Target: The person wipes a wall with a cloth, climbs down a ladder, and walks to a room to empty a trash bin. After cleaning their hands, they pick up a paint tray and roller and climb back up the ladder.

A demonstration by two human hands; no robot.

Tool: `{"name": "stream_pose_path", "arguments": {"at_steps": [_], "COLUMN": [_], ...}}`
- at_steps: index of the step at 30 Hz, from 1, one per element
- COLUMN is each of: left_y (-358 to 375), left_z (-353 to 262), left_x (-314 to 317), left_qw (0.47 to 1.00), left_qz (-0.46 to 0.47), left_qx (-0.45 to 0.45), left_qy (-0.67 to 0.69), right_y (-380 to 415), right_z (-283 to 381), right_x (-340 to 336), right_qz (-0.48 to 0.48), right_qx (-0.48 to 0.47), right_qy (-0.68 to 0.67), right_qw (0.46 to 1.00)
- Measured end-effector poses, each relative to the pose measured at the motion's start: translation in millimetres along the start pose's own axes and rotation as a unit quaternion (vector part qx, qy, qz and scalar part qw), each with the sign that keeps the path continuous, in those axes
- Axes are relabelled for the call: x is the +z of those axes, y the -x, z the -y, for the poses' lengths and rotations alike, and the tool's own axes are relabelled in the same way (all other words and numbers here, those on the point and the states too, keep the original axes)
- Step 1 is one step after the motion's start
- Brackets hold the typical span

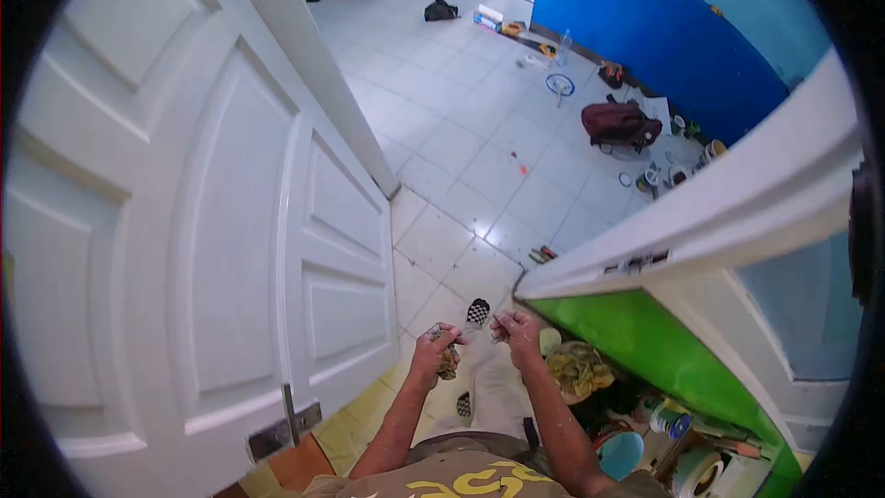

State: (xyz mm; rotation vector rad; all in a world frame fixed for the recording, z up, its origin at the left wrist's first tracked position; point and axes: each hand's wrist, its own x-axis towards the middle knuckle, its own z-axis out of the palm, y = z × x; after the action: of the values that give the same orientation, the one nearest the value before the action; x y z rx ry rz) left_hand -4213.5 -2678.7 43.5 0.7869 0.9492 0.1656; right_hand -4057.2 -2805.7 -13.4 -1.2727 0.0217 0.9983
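My left hand is closed around a crumpled, mottled brown-green rag, which hangs below the fingers. Across a small gap, my right hand is held at about the same height with thumb and fingertips pinched together. Whatever sits in that pinch is too small to make out. Both hands are in front of my body, above my light trousers and a checkered shoe. To the left stands a white panelled door with a metal lever handle.
At right is the white door frame with a strike plate, above a green wall. Beside my right arm lie a yellowish cloth bundle, a light-blue bucket and paint containers. Beyond the doorway, a maroon backpack and tools lie on tiles.
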Motion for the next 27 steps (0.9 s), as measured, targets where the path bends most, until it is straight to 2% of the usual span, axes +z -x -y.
{"name": "stream_pose_path", "arguments": {"at_steps": [3,4,7,9,13,18,21,25,27], "left_y": [-45,-63,-95,-119,-165,-239,-291,-339,-359], "left_z": [-48,-69,-120,-169,-243,-294,-309,-363,-391], "left_x": [12,19,35,52,75,99,113,149,162], "left_qw": [1.0,0.999,0.999,0.998,0.997,0.997,0.994,0.984,0.975], "left_qz": [0.017,0.016,-0.006,0.029,0.023,0.055,0.092,0.162,0.19], "left_qx": [0.019,0.03,0.026,0.033,0.073,0.059,0.03,-0.001,0.015], "left_qy": [-0.013,-0.018,-0.032,-0.041,-0.027,-0.02,-0.049,-0.077,-0.112], "right_y": [-40,-59,-114,-147,-191,-244,-269,-317,-335], "right_z": [45,56,89,123,199,261,284,314,331], "right_x": [23,27,46,66,110,132,126,110,112], "right_qz": [-0.017,-0.023,-0.043,-0.032,-0.027,-0.113,-0.182,-0.229,-0.275], "right_qx": [-0.002,0.002,-0.024,-0.034,-0.066,-0.129,-0.129,-0.131,-0.182], "right_qy": [-0.038,-0.009,-0.023,-0.02,-0.03,-0.037,-0.009,-0.033,-0.078], "right_qw": [0.999,1.0,0.999,0.999,0.997,0.984,0.975,0.964,0.941]}}
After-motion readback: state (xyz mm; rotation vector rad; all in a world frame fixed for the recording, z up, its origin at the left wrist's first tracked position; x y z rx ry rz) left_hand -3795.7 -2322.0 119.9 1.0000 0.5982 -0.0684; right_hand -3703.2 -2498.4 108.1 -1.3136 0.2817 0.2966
